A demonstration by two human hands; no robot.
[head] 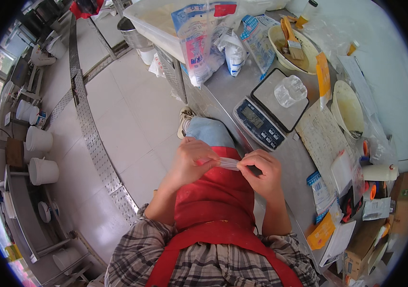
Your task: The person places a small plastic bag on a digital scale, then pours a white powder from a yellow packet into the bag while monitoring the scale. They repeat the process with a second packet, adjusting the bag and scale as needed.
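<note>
My left hand (195,162) and my right hand (264,171) pinch the two ends of a thin clear plastic piece (229,163), perhaps a rolled bag or film. It is held level above the red apron (213,193). Beyond my right hand, on the steel worktable (222,91), stands a digital kitchen scale (259,123) with its display lit. A clear plastic cup (290,91) rests on the scale's platform. The cup's contents are hard to make out.
Opened plastic bags (234,53) and a large plastic tub (153,21) crowd the table's far end. A bowl (311,43) holds brushes (293,43); another bowl (347,104) sits by the wall. A stained board (318,132) lies right. White buckets (42,172) line the left.
</note>
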